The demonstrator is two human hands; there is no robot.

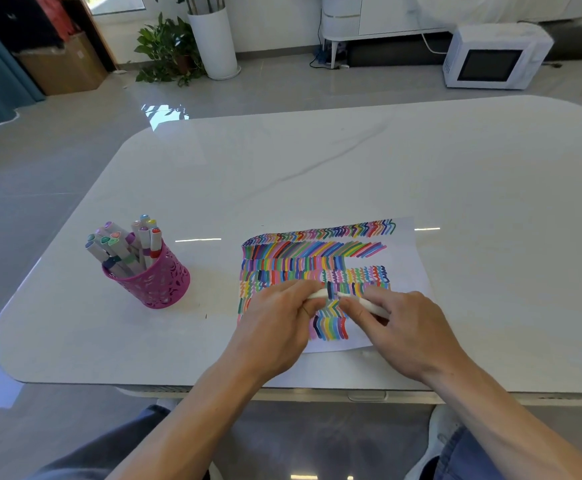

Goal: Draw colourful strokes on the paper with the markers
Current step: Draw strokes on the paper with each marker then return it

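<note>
A white sheet of paper lies on the table, filled with rows of multicoloured strokes. Both hands hover over its lower middle. My left hand pinches the cap end of a white marker. My right hand grips the marker's body. A dark band on the marker shows between the two hands, where cap and body meet. Whether the cap is on or slightly off I cannot tell. A pink perforated cup at the left holds several more markers.
The white marble-look table stretches far beyond the paper. Its near edge runs just under my wrists. On the floor behind stand a white microwave, a potted plant and a cardboard box.
</note>
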